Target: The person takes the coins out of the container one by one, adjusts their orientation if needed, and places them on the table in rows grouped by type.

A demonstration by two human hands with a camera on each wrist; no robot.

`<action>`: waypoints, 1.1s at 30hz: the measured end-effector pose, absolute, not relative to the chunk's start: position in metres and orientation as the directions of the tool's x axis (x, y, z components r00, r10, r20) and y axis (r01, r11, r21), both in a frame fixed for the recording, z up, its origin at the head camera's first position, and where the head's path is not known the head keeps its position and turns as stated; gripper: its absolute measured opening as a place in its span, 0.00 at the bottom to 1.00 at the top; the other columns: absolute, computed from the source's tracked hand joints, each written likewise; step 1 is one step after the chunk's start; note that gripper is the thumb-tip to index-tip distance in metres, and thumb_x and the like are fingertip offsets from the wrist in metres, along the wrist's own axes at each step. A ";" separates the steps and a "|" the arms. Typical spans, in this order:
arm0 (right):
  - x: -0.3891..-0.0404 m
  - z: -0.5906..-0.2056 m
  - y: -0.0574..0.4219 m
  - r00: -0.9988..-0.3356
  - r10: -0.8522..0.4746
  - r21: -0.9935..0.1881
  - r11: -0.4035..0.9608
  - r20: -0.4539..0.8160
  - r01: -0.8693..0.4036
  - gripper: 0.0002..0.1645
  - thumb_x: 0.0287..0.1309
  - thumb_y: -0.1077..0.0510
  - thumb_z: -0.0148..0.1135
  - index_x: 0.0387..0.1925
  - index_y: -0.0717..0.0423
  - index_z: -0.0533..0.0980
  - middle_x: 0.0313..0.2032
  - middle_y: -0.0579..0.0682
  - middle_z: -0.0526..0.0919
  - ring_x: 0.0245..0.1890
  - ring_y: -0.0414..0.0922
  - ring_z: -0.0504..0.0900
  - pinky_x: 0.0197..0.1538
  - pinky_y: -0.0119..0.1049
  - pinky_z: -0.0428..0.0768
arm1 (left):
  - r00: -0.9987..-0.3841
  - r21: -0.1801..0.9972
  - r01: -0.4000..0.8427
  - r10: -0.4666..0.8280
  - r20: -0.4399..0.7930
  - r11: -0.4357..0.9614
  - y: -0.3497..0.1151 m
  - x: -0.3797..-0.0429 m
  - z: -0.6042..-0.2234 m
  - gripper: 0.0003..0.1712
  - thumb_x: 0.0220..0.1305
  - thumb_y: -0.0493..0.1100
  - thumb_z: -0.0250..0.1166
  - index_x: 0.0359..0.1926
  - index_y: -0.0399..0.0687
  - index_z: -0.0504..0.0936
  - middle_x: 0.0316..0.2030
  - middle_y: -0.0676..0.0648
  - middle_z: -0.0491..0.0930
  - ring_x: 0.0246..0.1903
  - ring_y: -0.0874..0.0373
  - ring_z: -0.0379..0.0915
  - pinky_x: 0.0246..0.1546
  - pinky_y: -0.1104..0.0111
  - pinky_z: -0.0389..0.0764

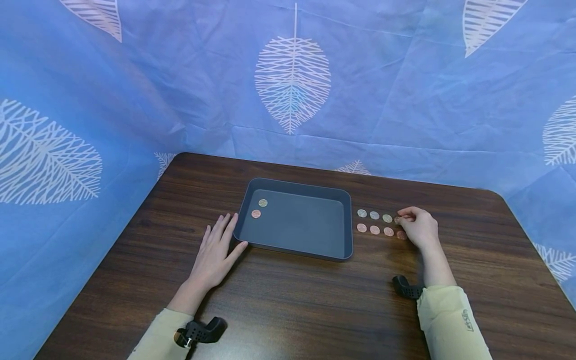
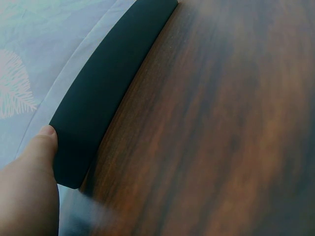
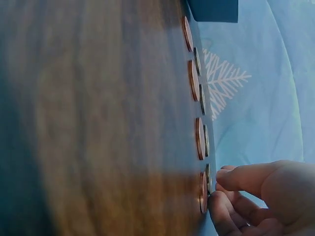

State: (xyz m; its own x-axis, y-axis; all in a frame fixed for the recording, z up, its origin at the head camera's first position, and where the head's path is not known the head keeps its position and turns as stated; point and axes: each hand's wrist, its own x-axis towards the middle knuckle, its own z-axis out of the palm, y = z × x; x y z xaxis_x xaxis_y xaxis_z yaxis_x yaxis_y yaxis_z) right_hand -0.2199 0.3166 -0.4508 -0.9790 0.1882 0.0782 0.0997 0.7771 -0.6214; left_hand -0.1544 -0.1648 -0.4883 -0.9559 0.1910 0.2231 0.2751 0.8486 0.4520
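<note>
My left hand (image 1: pixel 218 255) lies with spread fingers against the near left corner of a dark grey tray (image 1: pixel 292 252); in the left wrist view the thumb (image 2: pixel 47 142) touches the tray's outer wall. Inside the tray are a brass-toned coin (image 1: pixel 263 203) and a copper coin (image 1: pixel 256 214). To its right, coins lie in two rows: a paler back row and a copper front row. With curled fingers, my right hand (image 1: pixel 420 227) pinches the rightmost back-row coin (image 3: pixel 208 178), which is partly covered by the fingers. Just in front lies a copper coin (image 1: pixel 401 234).
A dark wooden table (image 1: pixel 315 310) carries everything. Behind it and at the left hangs a blue cloth (image 1: pixel 202 75) with white leaf prints. Black wrist cameras sit on both wrists, near the tabletop.
</note>
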 end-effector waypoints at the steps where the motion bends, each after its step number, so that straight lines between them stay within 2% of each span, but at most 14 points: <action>1: -0.219 -0.450 0.315 -0.978 0.188 -0.627 0.773 0.084 0.095 0.14 0.64 0.63 0.56 0.47 0.67 0.77 0.39 0.62 0.81 0.37 0.56 0.77 0.42 0.52 0.71 | -0.955 0.451 0.277 0.192 0.226 0.848 -0.165 -0.154 -0.488 0.43 0.68 0.68 0.46 0.76 0.58 0.45 0.73 0.43 0.48 0.73 0.49 0.37 0.68 0.47 0.40; 13: -0.224 -0.429 0.267 -0.971 0.116 -0.686 0.725 0.211 -0.062 0.14 0.65 0.62 0.55 0.48 0.63 0.79 0.40 0.60 0.80 0.39 0.54 0.79 0.41 0.44 0.73 | -0.947 0.439 0.292 0.194 0.255 0.849 -0.165 -0.154 -0.489 0.43 0.68 0.67 0.47 0.76 0.54 0.47 0.73 0.42 0.47 0.73 0.50 0.37 0.68 0.46 0.41; 21: -0.228 -0.423 0.211 -0.976 0.008 -0.739 0.655 0.217 -0.159 0.12 0.65 0.62 0.56 0.46 0.62 0.79 0.42 0.58 0.79 0.40 0.52 0.80 0.45 0.45 0.76 | -0.945 0.428 0.296 0.197 0.261 0.854 -0.165 -0.155 -0.489 0.43 0.68 0.67 0.47 0.76 0.55 0.47 0.73 0.43 0.47 0.73 0.50 0.36 0.68 0.47 0.39; 33: -0.234 -0.417 0.122 -0.965 -0.148 -0.799 0.540 0.218 -0.264 0.11 0.63 0.63 0.59 0.45 0.62 0.80 0.41 0.54 0.76 0.40 0.47 0.78 0.45 0.41 0.79 | -0.943 0.421 0.297 0.194 0.270 0.857 -0.165 -0.156 -0.490 0.43 0.68 0.67 0.47 0.75 0.54 0.48 0.73 0.42 0.48 0.72 0.48 0.39 0.68 0.46 0.41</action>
